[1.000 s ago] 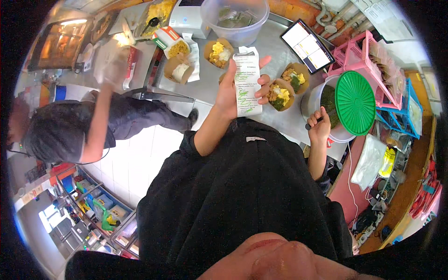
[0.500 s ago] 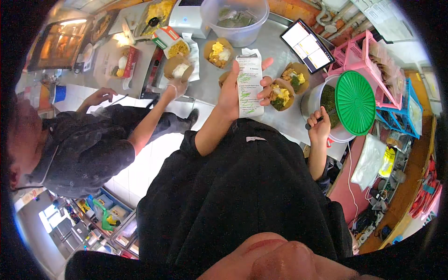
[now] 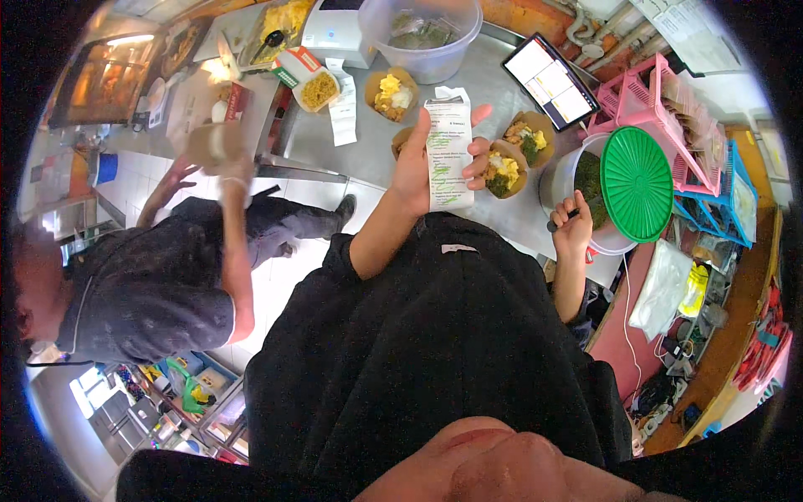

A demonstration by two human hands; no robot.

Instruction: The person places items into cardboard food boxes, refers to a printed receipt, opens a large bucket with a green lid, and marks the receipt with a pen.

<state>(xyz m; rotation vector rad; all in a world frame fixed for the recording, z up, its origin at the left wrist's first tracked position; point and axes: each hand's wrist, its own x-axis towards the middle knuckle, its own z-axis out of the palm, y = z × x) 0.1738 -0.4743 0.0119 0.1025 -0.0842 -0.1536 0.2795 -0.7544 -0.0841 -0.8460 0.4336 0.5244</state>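
My left hand holds up a long paper receipt with green marker strokes, its thumb on one side and fingers on the other. My right hand is closed round a dark handle; the rest of that utensil is hidden. It is at the near side of a clear round tub with chopped green food inside. A ribbed green lid tilts over the tub's right side. Beside the receipt stand two brown paper bowls of yellow and green food, a nearer bowl and a farther bowl.
Another paper bowl, an open carton of yellow food and a second receipt lie on the steel counter. Behind are a big plastic tub and a tablet. Pink baskets stand right. A co-worker works at left.
The co-worker has swung a paper bowl leftward, away from the carton, toward the counter at far left; it is blurred now. My hands and the receipt have hardly moved.
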